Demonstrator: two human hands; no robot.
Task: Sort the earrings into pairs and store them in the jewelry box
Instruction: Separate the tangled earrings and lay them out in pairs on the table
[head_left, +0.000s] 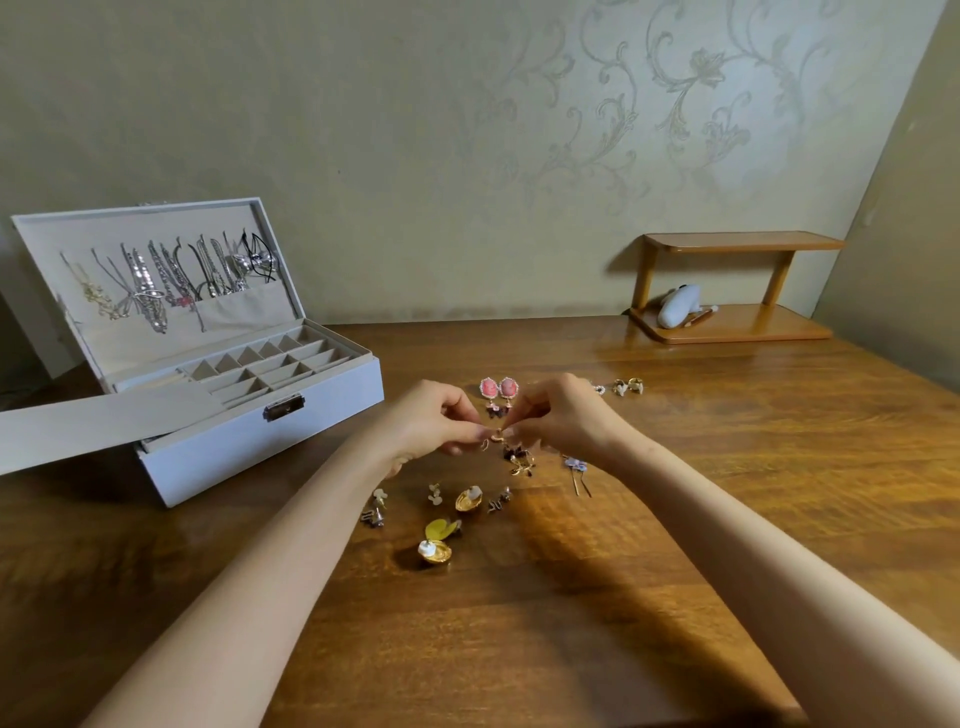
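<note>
Head view: fingers of left hand (435, 422) and right hand (567, 415) pinch one small gold earring (496, 436); jewelry box (234, 448) open

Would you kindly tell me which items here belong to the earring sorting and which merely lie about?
Job: jewelry box, pink oval earrings, gold shell earrings, small earring pinched by left hand and right hand.
Lying about: wooden shelf, white object on it, necklaces in box lid.
</note>
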